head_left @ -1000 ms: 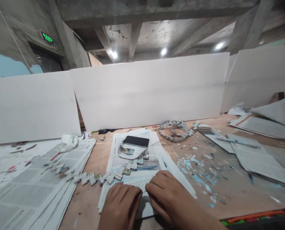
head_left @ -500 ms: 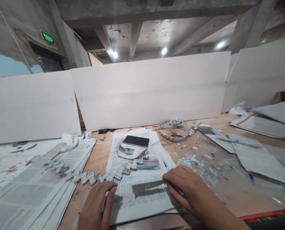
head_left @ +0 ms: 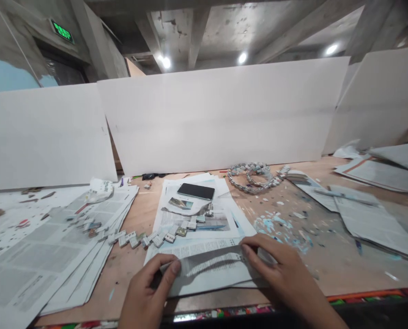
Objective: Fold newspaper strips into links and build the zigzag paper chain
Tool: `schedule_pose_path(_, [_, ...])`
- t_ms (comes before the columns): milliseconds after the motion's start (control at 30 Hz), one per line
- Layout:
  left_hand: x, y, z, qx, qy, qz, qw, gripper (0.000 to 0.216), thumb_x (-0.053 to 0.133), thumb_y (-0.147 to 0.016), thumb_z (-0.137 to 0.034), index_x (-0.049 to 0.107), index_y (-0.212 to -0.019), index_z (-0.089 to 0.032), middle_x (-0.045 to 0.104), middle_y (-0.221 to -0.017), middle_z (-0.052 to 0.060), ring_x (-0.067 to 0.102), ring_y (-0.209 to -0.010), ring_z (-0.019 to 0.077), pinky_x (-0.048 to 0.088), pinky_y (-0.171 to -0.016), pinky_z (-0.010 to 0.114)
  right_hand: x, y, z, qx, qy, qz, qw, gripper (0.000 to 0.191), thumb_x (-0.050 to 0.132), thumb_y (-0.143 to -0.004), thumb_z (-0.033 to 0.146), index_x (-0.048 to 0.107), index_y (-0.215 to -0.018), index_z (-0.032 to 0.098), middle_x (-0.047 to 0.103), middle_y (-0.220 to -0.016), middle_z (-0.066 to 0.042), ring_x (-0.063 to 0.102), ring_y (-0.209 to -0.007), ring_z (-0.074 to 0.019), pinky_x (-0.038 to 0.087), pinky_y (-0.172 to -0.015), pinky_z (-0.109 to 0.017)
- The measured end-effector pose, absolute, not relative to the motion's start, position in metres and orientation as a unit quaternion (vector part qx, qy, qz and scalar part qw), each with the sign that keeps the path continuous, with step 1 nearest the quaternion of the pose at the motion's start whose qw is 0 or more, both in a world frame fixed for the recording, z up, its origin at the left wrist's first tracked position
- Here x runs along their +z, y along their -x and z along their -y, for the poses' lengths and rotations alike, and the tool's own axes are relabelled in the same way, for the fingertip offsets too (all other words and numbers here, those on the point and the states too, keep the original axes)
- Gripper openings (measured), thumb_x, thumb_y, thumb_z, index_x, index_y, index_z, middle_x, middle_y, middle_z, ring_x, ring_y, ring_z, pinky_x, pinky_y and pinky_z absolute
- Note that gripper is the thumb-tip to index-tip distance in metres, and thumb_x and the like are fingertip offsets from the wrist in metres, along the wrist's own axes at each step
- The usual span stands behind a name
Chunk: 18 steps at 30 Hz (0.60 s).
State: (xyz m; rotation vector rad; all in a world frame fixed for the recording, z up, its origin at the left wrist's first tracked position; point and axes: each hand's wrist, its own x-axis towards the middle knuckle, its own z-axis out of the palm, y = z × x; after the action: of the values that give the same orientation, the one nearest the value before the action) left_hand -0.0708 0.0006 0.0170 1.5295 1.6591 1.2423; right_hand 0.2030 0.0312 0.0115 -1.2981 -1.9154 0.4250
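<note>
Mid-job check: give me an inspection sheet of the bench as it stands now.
Surface: wooden table, paint-flecked, paper scraps.
Job's things: folded newspaper sheet at the near edge, pinched at both ends.
Clutter: folded paper links chain; woven paper ring; phone; newspaper stack.
Grippers: left hand and right hand grip the sheet.
Cables: nothing seen.
Surroundings: white boards, concrete ceiling, green exit sign.

Two bare hands in view, no gloves. Left hand [head_left: 145,292]: no ring, no watch, no sleeve visible at wrist. Right hand [head_left: 286,274]: bare too, forearm bare to frame edge, no sleeve, no bracelet. Fingernails short, unpainted. Thumb of left hand shows plain trimmed nail. No markings, no bandages.
</note>
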Motion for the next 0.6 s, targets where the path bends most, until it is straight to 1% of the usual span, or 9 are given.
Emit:
schedule_pose_path(67, [0.0178, 0.0696, -0.0008, 0.462, -0.551, -0.631, 0.291, 0.034, 0.068, -0.084, -0.057, 0.073, -0.08, -0.023, 0.062, -0.061, -0.003, 0.059, -0.063, 0.0196, 0.044, -0.06, 0.023, 0.0079, -0.2045, -0.0296, 0.174, 0.541, 0.713, 0.41, 0.019, 0.054, -0.097, 0.03, 0.072, -0.09, 0.024, 0.077, -0.088, -0.003, 0.071, -0.083, -0.0219, 0.053, -0.077, -0.031])
schedule_pose_path(133, [0.0176, 0.07, -0.002, 0.462, -0.534, -0.64, 0.304, 0.038, 0.067, -0.084, -0.06, 0.072, -0.086, -0.022, 0.059, -0.059, -0.004, 0.054, -0.059, 0.0184, 0.04, -0.057, 0.023, 0.0048, -0.2047, -0.0284, 0.183, 0.574, 0.674, 0.427, 0.019, 0.056, -0.095, 0.034, 0.072, -0.091, 0.024, 0.078, -0.091, -0.004, 0.072, -0.087, -0.0239, 0.053, -0.079, -0.032])
schedule_pose_path(233, [0.0176, 0.0722, -0.0034, 0.468, -0.513, -0.646, 0.316, 0.041, 0.067, -0.083, -0.061, 0.07, -0.097, -0.022, 0.058, -0.059, -0.005, 0.054, -0.059, 0.0179, 0.04, -0.057, 0.023, 0.0028, -0.205, -0.0279, 0.195, 0.6, 0.648, 0.427, 0.022, 0.055, -0.095, 0.038, 0.071, -0.094, 0.023, 0.078, -0.093, -0.005, 0.072, -0.09, -0.0256, 0.054, -0.08, -0.034])
schedule_pose_path(333, [0.0191, 0.0735, -0.0031, 0.468, -0.507, -0.645, 0.329, 0.038, 0.067, -0.084, -0.058, 0.068, -0.098, -0.023, 0.057, -0.058, -0.006, 0.055, -0.06, 0.0168, 0.042, -0.059, 0.022, 0.0038, -0.2043, -0.0276, 0.201, 0.576, 0.676, 0.414, 0.024, 0.051, -0.097, 0.035, 0.066, -0.11, 0.022, 0.076, -0.101, -0.008, 0.071, -0.093, -0.0247, 0.056, -0.082, -0.035])
schedule_pose_path(433, [0.0214, 0.0729, -0.0021, 0.471, -0.502, -0.635, 0.349, 0.035, 0.068, -0.084, -0.055, 0.068, -0.097, -0.023, 0.055, -0.059, -0.007, 0.057, -0.06, 0.0157, 0.044, -0.061, 0.022, 0.0053, -0.2026, -0.0264, 0.206, 0.539, 0.719, 0.387, 0.037, 0.051, -0.094, 0.023, 0.059, -0.129, 0.022, 0.073, -0.113, -0.01, 0.071, -0.094, -0.0227, 0.059, -0.08, -0.034])
schedule_pose_path(533, [0.0228, 0.0718, -0.002, 0.479, -0.493, -0.625, 0.371, 0.034, 0.068, -0.084, -0.054, 0.068, -0.096, -0.023, 0.055, -0.06, -0.008, 0.059, -0.06, 0.0151, 0.045, -0.061, 0.021, 0.0044, -0.2029, -0.0242, 0.199, 0.514, 0.75, 0.365, 0.056, 0.054, -0.09, 0.017, 0.049, -0.146, 0.024, 0.07, -0.129, -0.011, 0.07, -0.107, -0.0234, 0.058, -0.092, -0.037])
schedule_pose_path(600, [0.0232, 0.0714, -0.0026, 0.482, -0.485, -0.62, 0.384, 0.034, 0.069, -0.083, -0.054, 0.068, -0.096, -0.022, 0.055, -0.061, -0.008, 0.059, -0.06, 0.0147, 0.045, -0.06, 0.021, 0.0023, -0.2049, -0.0226, 0.194, 0.505, 0.759, 0.361, 0.061, 0.058, -0.09, 0.019, 0.046, -0.15, 0.025, 0.069, -0.135, -0.011, 0.069, -0.116, -0.0251, 0.056, -0.098, -0.037])
